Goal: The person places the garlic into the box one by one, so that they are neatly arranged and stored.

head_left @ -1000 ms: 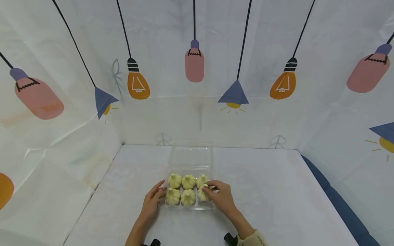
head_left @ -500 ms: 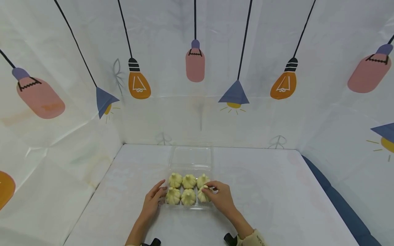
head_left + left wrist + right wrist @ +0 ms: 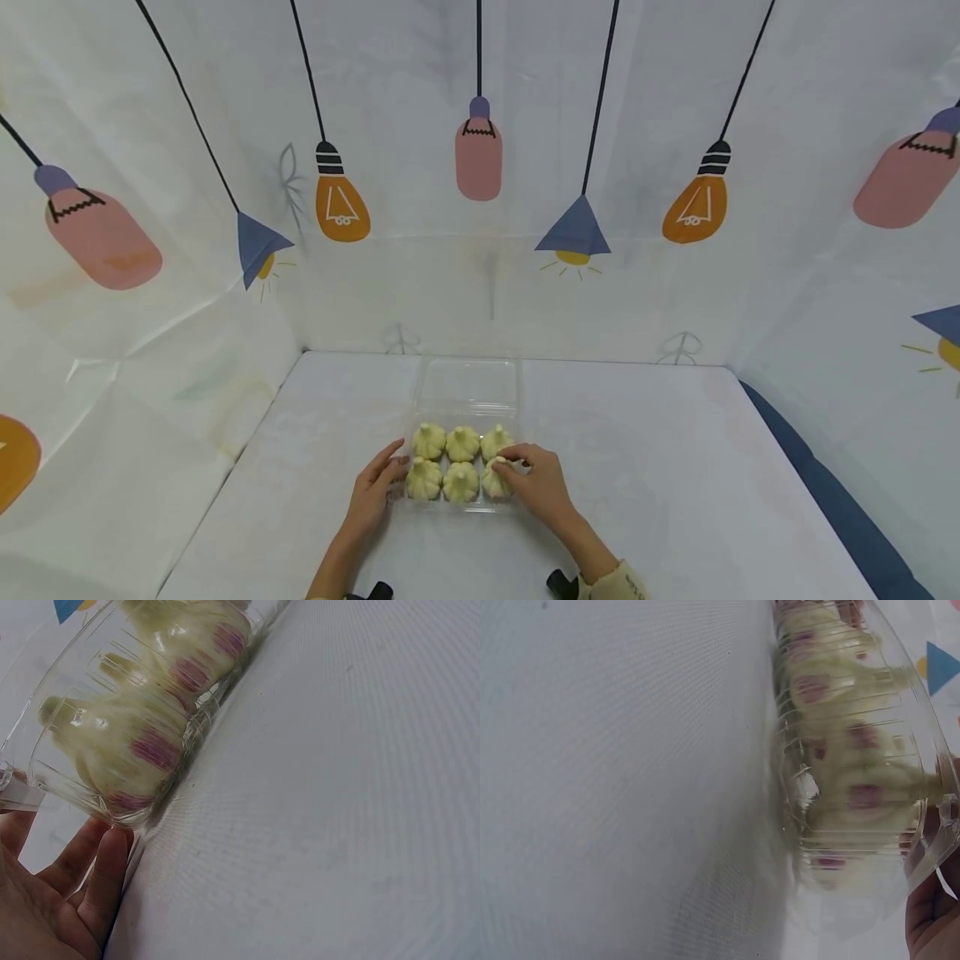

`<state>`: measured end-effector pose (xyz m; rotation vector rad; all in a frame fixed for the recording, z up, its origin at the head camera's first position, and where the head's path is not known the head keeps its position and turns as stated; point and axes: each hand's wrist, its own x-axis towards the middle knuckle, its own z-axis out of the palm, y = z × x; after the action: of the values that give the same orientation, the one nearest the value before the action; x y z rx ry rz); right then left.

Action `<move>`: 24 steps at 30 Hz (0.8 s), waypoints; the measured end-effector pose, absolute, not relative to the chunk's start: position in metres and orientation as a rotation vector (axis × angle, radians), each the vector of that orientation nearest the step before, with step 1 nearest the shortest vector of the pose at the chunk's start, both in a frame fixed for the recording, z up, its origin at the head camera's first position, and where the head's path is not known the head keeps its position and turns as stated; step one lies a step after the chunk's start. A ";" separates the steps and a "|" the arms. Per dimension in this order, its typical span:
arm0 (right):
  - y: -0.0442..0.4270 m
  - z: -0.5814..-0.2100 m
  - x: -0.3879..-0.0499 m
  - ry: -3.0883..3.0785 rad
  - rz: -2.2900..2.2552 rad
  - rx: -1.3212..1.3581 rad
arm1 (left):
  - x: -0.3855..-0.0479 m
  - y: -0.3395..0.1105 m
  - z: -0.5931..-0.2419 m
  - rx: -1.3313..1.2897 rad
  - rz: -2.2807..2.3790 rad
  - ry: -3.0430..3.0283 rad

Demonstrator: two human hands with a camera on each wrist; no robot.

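A clear plastic clamshell container (image 3: 480,507) sits on the table with its lid (image 3: 468,382) folded back, away from the person. Several pale garlic bulbs (image 3: 461,482), with purple patches low on their sides, fill it in two rows. My right hand (image 3: 538,479) pinches the front-right garlic bulb (image 3: 495,485) near its top, between thumb and fingers. Beside the container's left wall, my left hand (image 3: 369,492) has its fingers extended. In the left wrist view its fingertips (image 3: 112,847) touch the container's corner. The right wrist view shows the right hand (image 3: 934,930) only partly, behind clear plastic.
The white table (image 3: 660,467) extends on both sides of the container. White sheets printed with lamps (image 3: 573,227) and bulbs (image 3: 342,208) hang behind and at the sides. Dark blue fabric (image 3: 832,500) shows along the right table edge.
Both hands and the garlic bulbs keep nearly the same places. The head view has shifted very slightly, so the whole scene sits a little further right.
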<state>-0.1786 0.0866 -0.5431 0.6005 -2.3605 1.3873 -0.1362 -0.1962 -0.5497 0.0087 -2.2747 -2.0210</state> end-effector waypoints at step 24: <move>0.115 -0.522 -0.221 -2.395 1.368 0.464 | -0.156 -0.212 -0.554 0.176 -2.073 -2.290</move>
<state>-0.2211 0.1155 -0.5220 0.4639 -2.3952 1.3675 -0.1560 -0.2117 -0.5541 0.1759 -2.2903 -2.0730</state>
